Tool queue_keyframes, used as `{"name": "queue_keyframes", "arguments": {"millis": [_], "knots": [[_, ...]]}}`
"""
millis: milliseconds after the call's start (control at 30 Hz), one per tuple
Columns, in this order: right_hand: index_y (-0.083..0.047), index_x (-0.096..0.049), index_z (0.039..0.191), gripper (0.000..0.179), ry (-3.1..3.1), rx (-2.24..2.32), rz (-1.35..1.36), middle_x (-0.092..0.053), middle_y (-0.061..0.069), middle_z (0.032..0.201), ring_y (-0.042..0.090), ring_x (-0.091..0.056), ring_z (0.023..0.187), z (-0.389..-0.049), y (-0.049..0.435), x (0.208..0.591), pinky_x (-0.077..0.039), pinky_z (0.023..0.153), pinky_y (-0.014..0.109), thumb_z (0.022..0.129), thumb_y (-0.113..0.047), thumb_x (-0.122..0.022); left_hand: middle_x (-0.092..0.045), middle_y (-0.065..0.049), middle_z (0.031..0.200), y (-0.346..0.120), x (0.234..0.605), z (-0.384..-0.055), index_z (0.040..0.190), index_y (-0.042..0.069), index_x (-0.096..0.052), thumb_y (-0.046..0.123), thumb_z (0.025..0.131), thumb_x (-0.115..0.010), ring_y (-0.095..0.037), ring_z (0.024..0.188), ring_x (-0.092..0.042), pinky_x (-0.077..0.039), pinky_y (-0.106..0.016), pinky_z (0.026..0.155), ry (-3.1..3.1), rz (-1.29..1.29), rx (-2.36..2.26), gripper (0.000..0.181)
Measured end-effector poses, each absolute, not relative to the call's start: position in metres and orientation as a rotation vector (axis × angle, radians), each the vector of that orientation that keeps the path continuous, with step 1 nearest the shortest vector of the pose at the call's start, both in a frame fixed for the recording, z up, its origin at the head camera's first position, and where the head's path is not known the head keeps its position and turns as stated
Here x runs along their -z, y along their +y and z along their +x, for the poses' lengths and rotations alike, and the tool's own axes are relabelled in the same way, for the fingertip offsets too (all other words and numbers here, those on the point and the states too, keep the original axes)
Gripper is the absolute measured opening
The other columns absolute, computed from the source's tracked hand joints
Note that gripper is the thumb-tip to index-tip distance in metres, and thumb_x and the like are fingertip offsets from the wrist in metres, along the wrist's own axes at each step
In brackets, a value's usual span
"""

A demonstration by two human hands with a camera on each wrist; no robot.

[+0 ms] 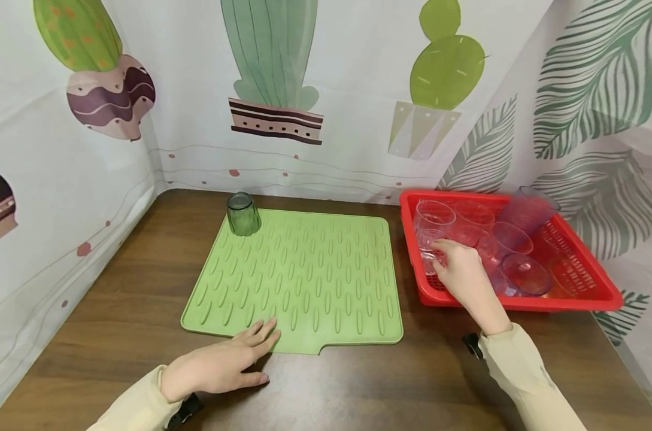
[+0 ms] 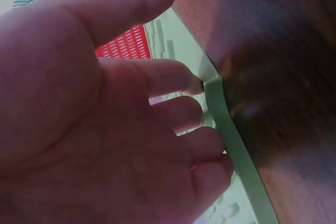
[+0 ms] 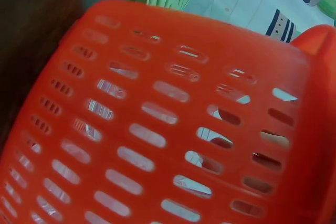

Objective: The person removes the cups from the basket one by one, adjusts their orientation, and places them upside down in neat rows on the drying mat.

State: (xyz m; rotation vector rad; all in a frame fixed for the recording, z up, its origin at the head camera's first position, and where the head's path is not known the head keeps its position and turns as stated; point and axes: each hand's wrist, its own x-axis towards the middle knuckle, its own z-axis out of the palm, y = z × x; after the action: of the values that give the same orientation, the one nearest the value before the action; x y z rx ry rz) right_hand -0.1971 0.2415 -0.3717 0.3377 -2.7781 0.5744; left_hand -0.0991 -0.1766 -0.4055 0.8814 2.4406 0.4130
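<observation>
My left hand (image 1: 223, 362) rests with its fingers spread on the front edge of a green drying mat (image 1: 326, 281). The left wrist view shows its fingertips touching the mat's raised rim. Over the left end of a red plastic basket (image 1: 519, 302), my right hand (image 1: 463, 269) pinches a clear drinking glass (image 1: 429, 239) between thumb and fingers. The right wrist view has the slotted basket wall (image 3: 142, 129) in front, which hides that hand. A dark green glass (image 1: 243, 218) stands on the mat's far left corner.
Several clear and purplish glasses crowd the basket, among them a purple glass (image 1: 526, 274) and a tilted one (image 1: 530, 209) leaning over the back rim. All stand on a brown wooden table (image 1: 115, 287). A cactus-print cloth (image 1: 191, 120) hangs behind and at the sides.
</observation>
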Motion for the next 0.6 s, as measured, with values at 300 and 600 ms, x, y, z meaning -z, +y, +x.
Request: {"name": "queue_keyframes", "arguments": {"millis": [300,600], "knots": [[0.007,-0.070,0.103,0.022,-2.808,-0.505,0.396,-0.071,0.026,0.100,0.041,-0.068,0.089,-0.208,0.240,0.373,-0.055,0.083,0.054,0.081,0.001,-0.070,-0.011,-0.019,0.162,-0.177,0.407,-0.100,0.151,0.002,-0.028,0.040,0.097,-0.055,-0.043,0.147,-0.014,-0.027,-0.060,0.113,2.441,0.883,-0.412,0.072],[0.002,-0.073,0.097,0.017,-2.855,-0.448,0.396,-0.071,0.022,0.089,0.037,-0.067,0.079,-0.212,0.235,0.374,-0.056,0.079,0.055,0.081,-0.003,-0.073,-0.011,-0.019,0.162,-0.178,0.409,-0.098,0.152,0.003,-0.027,0.040,0.097,-0.055,-0.043,0.147,-0.013,-0.026,-0.060,0.113,2.444,0.877,-0.425,0.072]]}}
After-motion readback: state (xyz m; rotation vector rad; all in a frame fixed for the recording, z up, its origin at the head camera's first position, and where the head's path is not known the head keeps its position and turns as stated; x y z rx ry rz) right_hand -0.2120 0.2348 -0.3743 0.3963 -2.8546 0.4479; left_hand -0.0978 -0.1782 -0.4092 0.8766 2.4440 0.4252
